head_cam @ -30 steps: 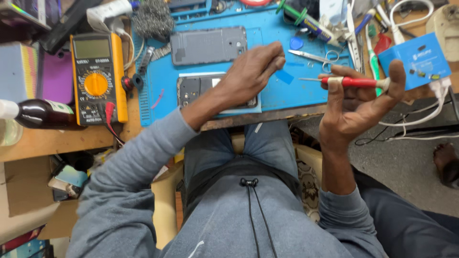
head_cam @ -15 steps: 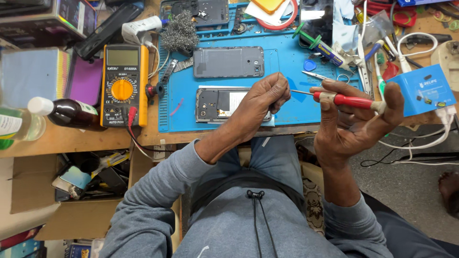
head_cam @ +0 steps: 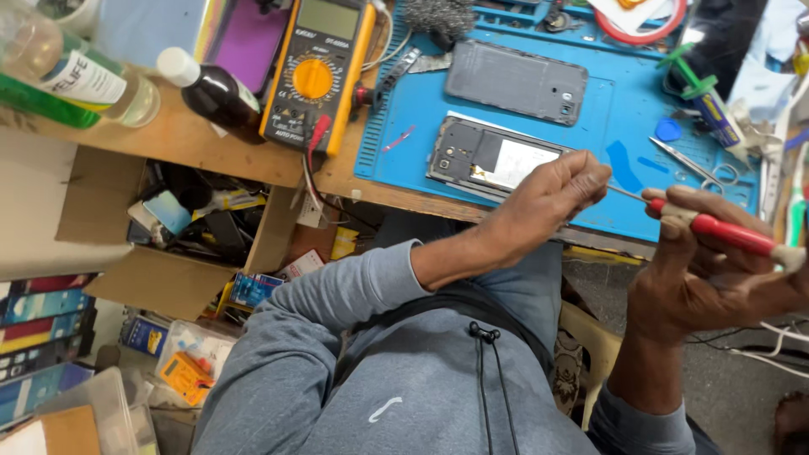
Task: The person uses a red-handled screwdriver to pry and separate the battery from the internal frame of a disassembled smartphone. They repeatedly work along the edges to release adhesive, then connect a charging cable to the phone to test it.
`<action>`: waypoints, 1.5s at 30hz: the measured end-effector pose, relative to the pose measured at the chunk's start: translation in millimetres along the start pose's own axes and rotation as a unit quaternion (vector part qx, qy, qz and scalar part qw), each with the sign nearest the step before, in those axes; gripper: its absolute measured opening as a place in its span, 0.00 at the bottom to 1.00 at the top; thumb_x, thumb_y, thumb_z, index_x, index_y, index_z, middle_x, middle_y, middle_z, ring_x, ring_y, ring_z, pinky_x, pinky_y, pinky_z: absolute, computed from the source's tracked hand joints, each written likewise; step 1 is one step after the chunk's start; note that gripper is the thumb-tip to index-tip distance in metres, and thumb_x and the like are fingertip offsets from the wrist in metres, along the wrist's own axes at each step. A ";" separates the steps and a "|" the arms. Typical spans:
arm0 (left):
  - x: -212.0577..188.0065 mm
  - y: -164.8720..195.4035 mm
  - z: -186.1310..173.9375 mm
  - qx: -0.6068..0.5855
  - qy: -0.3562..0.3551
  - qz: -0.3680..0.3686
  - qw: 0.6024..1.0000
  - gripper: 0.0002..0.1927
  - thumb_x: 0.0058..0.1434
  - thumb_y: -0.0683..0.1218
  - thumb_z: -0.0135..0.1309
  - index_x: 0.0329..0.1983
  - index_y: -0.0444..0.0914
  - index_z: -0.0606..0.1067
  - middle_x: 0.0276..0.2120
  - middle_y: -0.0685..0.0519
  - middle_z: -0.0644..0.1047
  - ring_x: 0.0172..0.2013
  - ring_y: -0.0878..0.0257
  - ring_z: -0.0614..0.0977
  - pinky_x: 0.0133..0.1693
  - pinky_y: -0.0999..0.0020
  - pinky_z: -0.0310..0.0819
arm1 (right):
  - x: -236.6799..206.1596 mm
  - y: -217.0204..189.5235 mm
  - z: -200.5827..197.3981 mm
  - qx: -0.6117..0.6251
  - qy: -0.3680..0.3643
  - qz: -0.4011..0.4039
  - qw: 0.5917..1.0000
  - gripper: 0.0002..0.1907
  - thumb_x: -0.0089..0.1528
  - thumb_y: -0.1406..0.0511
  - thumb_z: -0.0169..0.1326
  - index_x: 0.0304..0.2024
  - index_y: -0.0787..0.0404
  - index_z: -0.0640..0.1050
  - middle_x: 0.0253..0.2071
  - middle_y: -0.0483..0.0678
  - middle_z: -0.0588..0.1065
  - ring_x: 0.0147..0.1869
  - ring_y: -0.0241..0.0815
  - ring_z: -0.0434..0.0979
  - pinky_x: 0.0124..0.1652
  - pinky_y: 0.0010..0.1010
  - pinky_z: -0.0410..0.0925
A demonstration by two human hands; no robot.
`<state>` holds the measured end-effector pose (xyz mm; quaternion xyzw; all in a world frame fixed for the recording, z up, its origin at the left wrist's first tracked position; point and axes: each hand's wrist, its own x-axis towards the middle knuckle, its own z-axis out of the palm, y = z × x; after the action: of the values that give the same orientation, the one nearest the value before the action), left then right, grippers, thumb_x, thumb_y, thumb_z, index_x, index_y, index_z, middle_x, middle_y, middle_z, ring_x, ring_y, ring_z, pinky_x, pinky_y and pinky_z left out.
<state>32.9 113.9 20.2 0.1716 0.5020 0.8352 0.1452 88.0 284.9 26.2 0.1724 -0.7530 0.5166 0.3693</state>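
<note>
My right hand point(head_cam: 716, 278) grips a red-handled screwdriver point(head_cam: 725, 233) held level, its thin metal shaft pointing left. My left hand point(head_cam: 552, 198) has its fingers pinched together at the shaft's tip, just off the near edge of a blue work mat point(head_cam: 624, 118). An opened phone point(head_cam: 489, 160) with its insides showing lies on the mat right beyond my left hand. A grey phone back cover point(head_cam: 516, 82) lies farther up the mat. I cannot tell whether something small sits between the left fingertips.
A yellow multimeter point(head_cam: 316, 72) with leads sits left of the mat, next to a dark bottle point(head_cam: 211, 93) and a clear bottle point(head_cam: 76, 80). Scissors point(head_cam: 695, 164) and a green-capped tube point(head_cam: 708, 101) lie at the mat's right. Open cardboard box point(head_cam: 185, 227) of clutter below the bench.
The view has drifted right and down, so the bench sits higher in frame. My hands stay together at the screwdriver tip, now at the mat's near edge instead of over the opened phone.
</note>
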 end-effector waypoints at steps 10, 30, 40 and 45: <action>-35.2 13.4 -27.1 -0.022 0.054 0.026 0.998 0.19 0.79 0.54 0.47 0.45 0.34 0.77 0.26 0.59 0.71 0.30 0.73 0.69 0.32 0.77 0.65 | 6.9 -11.6 32.3 0.061 -0.059 -0.017 0.996 0.36 0.81 0.76 0.53 0.76 0.45 0.46 0.51 0.59 0.77 0.48 0.48 0.84 0.51 0.35 0.82; -64.2 82.1 -117.8 0.654 0.117 0.179 0.726 0.13 0.68 0.46 0.57 0.55 0.41 0.79 0.48 0.51 0.69 0.47 0.55 0.70 0.51 0.57 0.67 | 50.1 10.2 132.8 0.013 -0.188 -0.043 0.981 0.34 0.80 0.75 0.59 0.76 0.52 0.52 0.50 0.56 0.82 0.53 0.42 0.87 0.52 0.28 0.82; -66.8 84.8 -113.1 0.692 0.104 0.157 0.696 0.16 0.67 0.50 0.57 0.56 0.42 0.79 0.48 0.49 0.68 0.48 0.55 0.69 0.48 0.58 0.64 | 49.3 8.8 134.9 -0.023 -0.198 -0.044 0.979 0.34 0.78 0.75 0.60 0.75 0.54 0.54 0.49 0.55 0.81 0.52 0.43 0.86 0.52 0.29 0.82; -66.0 84.9 -113.1 0.695 0.102 0.139 0.698 0.16 0.67 0.50 0.57 0.57 0.43 0.79 0.48 0.48 0.69 0.48 0.54 0.69 0.47 0.56 0.64 | 57.6 -1.5 138.5 -0.031 -0.217 -0.048 0.974 0.34 0.77 0.75 0.61 0.75 0.54 0.55 0.49 0.54 0.81 0.53 0.42 0.86 0.52 0.28 0.81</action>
<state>37.3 -41.2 36.9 0.2049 0.9220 0.2713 -0.1852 -1.9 165.9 42.7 0.3044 -0.8219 0.4250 0.2263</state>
